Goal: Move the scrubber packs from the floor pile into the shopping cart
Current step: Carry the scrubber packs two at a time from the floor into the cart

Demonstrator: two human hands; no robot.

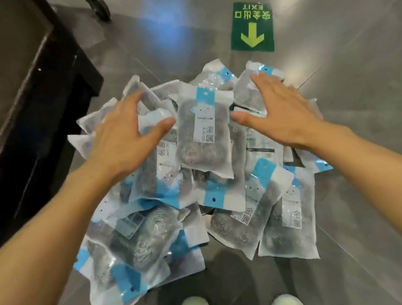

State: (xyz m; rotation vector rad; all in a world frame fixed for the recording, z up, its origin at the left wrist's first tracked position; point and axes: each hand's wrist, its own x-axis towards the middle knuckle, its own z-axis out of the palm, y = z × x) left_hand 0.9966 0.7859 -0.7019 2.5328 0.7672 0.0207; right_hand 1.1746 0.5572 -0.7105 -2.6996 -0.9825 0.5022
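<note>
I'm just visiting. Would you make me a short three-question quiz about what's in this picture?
1. True or false: the left hand is gripping a scrubber pack.
2. Which way does the arrow on the green floor sign point in the picture: A up, B down, C sideways?
3. Fill in: the pile of packs lies on the ____.

Key: 1 false, both it and the right hand are spread open over the pile. 2 B. 3 floor.

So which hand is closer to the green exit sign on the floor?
The right hand. It hovers over the pile just below the green exit arrow floor sticker; the left hand is farther left.
</note>
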